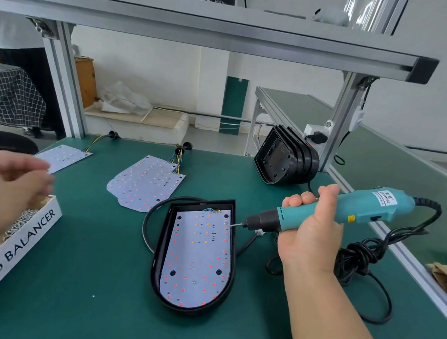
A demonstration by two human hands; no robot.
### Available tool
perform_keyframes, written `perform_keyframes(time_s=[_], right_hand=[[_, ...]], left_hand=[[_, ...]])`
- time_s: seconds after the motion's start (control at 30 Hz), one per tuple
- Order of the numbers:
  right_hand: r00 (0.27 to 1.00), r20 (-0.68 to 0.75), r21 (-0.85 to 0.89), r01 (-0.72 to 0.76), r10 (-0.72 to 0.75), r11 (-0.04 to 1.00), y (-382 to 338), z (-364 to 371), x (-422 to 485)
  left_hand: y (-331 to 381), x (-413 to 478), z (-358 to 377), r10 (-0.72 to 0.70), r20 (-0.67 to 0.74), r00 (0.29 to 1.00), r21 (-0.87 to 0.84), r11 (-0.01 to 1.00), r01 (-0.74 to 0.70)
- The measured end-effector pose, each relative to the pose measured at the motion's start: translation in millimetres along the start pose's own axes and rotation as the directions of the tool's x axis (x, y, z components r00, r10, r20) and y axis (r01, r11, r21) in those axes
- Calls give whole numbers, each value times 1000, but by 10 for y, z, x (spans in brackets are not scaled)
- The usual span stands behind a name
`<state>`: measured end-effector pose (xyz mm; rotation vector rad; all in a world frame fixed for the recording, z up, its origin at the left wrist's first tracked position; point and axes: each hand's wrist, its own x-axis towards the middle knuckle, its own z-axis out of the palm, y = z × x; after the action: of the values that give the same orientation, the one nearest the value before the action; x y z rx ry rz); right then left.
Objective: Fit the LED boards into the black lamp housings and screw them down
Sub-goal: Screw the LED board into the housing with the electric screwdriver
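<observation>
White carton of screws sits at the left edge of the desk, with the left hand above it, blurred and fingers bunched; I cannot tell whether it pinches a screw. At centre the black lamp housing lies with its long axis running away from the person and an LED board seated inside. The right hand, the nearer one, is wrapped round the teal screwdriver, whose bit points leftward at the board's far right edge.

The right hand grips a teal screwdriver, bit tip over the LED board in its black housing; the blurred left hand hovers above a screw box.
</observation>
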<state>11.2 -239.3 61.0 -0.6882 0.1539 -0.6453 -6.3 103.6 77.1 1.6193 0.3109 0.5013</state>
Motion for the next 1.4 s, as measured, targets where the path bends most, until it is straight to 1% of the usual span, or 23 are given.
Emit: perform_keyframes(time_s=[0.03, 0.07, 0.13, 0.17, 0.23, 0.3, 0.37, 0.47, 0.53, 0.63, 0.8, 0.97, 1.27, 1.4], right_hand=[[1000, 4, 5, -6, 6, 1000, -2, 5, -6], [1000, 5, 9, -11, 11, 1000, -5, 9, -12], [1000, 9, 15, -18, 18, 1000, -10, 16, -23], [1000, 13, 21, -22, 22, 1000, -13, 21, -27], [999, 20, 39, -33, 32, 999, -18, 31, -35], [999, 25, 66, -45, 44, 997, -22, 40, -39], [998, 35, 98, -57, 54, 993, -36, 49, -46], [997, 38, 131, -75, 70, 989, -56, 64, -65], [996, 35, 153, -89, 85, 984, -59, 71, -77], [993, 38, 185, -113, 107, 976, -61, 82, -94], [991, 48, 210, -136, 129, 968, -53, 96, -118], [986, 69, 212, -164, 153, 963, -31, 114, -148], [984, 72, 233, -177, 165, 956, -13, 137, -178], [985, 48, 247, -172, 165, 954, -13, 138, -189]], left_hand=[[51, -100, 124, 41, -17, 999, -43, 998, -41], [130, -189, 266, 44, -9, 999, -84, 995, -44], [235, -395, 642, 80, 102, 992, -176, 983, -61], [239, -466, 811, 65, 157, 985, -238, 971, -26], [178, -555, 1088, 9, 231, 973, -274, 960, 56], [93, -610, 1228, -67, 294, 954, -228, 964, 138], [5, -695, 1277, -110, 386, 916, -173, 967, 188], [-68, -760, 1265, -118, 478, 870, -103, 977, 189], [-69, -795, 1262, -101, 486, 868, -93, 982, 166], [-49, -841, 1292, -75, 451, 889, -110, 984, 139], [-42, -930, 1359, -67, 443, 894, 21, 998, 64], [-15, -998, 1412, -89, 484, 871, 5, 995, 98], [3, -1029, 1434, -83, 471, 878, -33, 993, 112], [-6, -1069, 1469, -112, 448, 887, -93, 981, 171]])
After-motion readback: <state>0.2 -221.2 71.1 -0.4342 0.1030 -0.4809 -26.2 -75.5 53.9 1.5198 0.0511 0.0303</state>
